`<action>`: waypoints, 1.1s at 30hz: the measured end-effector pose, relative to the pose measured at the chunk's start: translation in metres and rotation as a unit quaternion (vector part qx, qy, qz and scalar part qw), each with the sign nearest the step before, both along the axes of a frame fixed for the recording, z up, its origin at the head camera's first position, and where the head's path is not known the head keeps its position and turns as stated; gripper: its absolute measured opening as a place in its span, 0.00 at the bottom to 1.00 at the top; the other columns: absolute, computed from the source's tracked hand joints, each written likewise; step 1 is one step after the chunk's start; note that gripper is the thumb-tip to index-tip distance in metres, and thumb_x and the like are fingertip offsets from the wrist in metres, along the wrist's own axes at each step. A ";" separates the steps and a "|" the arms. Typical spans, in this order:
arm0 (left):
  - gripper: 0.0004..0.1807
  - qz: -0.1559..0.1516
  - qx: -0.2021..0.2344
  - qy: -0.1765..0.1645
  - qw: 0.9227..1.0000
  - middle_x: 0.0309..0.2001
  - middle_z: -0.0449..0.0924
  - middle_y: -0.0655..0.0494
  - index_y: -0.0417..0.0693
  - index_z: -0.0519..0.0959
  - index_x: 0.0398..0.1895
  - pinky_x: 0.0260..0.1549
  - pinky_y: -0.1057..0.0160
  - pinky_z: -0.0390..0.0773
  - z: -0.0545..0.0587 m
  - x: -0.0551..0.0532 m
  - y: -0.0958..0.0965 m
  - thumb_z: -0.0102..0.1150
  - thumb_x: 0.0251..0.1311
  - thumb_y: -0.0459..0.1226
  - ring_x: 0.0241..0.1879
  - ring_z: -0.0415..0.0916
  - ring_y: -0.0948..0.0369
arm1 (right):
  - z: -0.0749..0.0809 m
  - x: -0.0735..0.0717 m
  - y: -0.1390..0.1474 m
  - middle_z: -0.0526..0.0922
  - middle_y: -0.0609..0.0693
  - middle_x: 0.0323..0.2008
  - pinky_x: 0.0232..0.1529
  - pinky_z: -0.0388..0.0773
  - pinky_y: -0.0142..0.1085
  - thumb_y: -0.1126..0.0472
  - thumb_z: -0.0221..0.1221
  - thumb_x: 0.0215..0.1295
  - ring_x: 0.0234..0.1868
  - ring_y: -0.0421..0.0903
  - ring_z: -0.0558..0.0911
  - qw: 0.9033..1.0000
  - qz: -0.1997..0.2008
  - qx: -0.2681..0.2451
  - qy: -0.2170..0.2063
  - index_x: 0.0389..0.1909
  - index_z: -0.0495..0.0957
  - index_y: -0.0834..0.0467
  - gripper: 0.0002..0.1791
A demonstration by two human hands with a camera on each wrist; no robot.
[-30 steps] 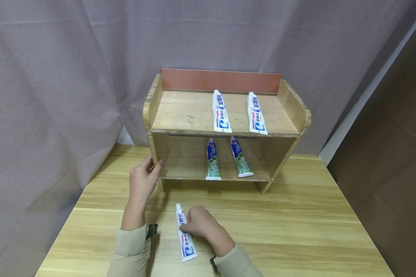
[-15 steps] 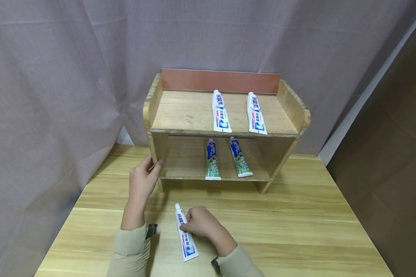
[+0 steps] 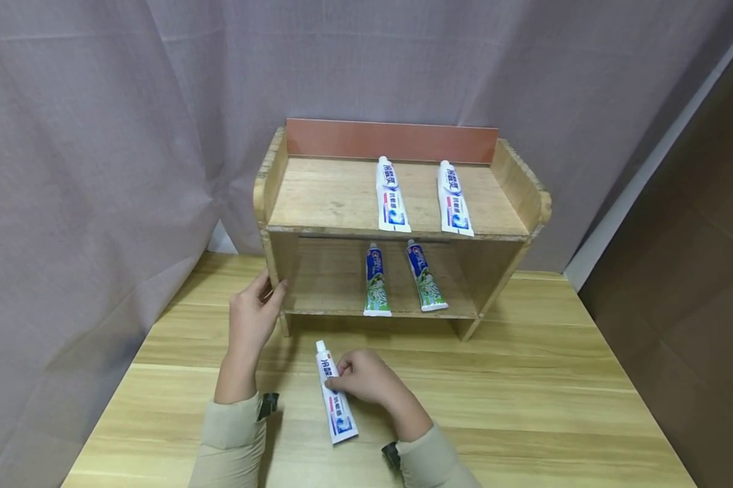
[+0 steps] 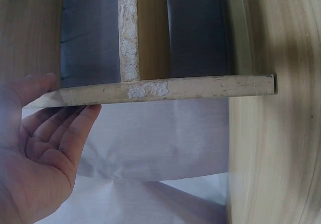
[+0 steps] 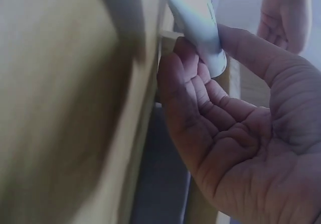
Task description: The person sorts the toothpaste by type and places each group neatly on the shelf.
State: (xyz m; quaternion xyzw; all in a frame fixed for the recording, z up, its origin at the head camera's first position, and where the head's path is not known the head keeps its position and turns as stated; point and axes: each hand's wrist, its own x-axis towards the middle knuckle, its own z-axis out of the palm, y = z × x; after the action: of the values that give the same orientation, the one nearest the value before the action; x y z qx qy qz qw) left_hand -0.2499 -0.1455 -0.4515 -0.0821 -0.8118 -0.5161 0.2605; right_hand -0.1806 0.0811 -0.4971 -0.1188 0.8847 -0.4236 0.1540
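Note:
My right hand (image 3: 371, 376) pinches a white toothpaste tube (image 3: 340, 411) with blue lettering, its cap pointing toward the shelf. In the right wrist view, thumb and curled fingers meet on either side of the tube (image 5: 193, 20), close over the table. My left hand (image 3: 253, 315) grips the left side panel of a two-tier wooden shelf (image 3: 329, 196). Seen from the left wrist, the thumb lies on one face of that panel (image 4: 200, 88) and the fingers press the other.
Two white toothpaste tubes (image 3: 393, 195) (image 3: 454, 200) lie on the upper tier. The lower tier carries two blue-green tubes (image 3: 375, 281) (image 3: 425, 276). A wood-grain table (image 3: 525, 407) bears the shelf, and a grey curtain (image 3: 366, 61) hangs behind it.
The right hand has moved a little forward and to the right, taking the toothpaste tube along. The left hand keeps its grip on the shelf's side panel.

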 end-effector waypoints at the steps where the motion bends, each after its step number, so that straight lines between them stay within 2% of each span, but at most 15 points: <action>1: 0.18 0.000 -0.001 0.001 1.000 0.50 0.84 0.39 0.45 0.82 0.59 0.45 0.61 0.86 0.000 0.000 0.000 0.64 0.67 0.38 0.50 0.84 0.47 | 0.002 -0.001 0.002 0.79 0.45 0.19 0.16 0.70 0.28 0.54 0.72 0.57 0.18 0.39 0.72 1.000 -0.002 -0.007 -0.004 0.23 0.79 0.55 0.13; 10: 0.19 -0.003 -0.007 0.002 1.000 0.52 0.83 0.40 0.45 0.81 0.60 0.45 0.60 0.86 0.001 0.001 0.000 0.64 0.68 0.38 0.50 0.83 0.46 | 0.012 -0.003 0.011 0.81 0.47 0.20 0.15 0.70 0.27 0.54 0.72 0.57 0.18 0.38 0.73 0.999 -0.012 -0.046 -0.012 0.29 0.82 0.58 0.12; 15: 0.18 0.000 -0.007 -0.001 1.000 0.51 0.84 0.40 0.45 0.81 0.59 0.46 0.61 0.86 0.001 0.001 0.000 0.64 0.68 0.38 0.50 0.83 0.46 | 0.016 -0.003 0.014 0.82 0.48 0.21 0.17 0.75 0.30 0.55 0.72 0.57 0.19 0.42 0.76 0.998 -0.019 -0.059 -0.012 0.30 0.82 0.59 0.12; 33: 0.19 0.000 0.001 -0.001 1.000 0.52 0.83 0.40 0.44 0.81 0.60 0.46 0.64 0.85 0.000 0.000 0.000 0.64 0.67 0.38 0.51 0.83 0.47 | 0.031 -0.002 0.019 0.83 0.45 0.25 0.24 0.79 0.32 0.51 0.71 0.59 0.25 0.42 0.79 0.999 -0.036 -0.036 0.008 0.33 0.83 0.55 0.12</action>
State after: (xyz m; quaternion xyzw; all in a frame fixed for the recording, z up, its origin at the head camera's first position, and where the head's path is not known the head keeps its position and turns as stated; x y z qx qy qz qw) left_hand -0.2498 -0.1455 -0.4519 -0.0814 -0.8116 -0.5168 0.2600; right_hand -0.1831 0.0998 -0.4664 -0.0956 0.8738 -0.4597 0.1265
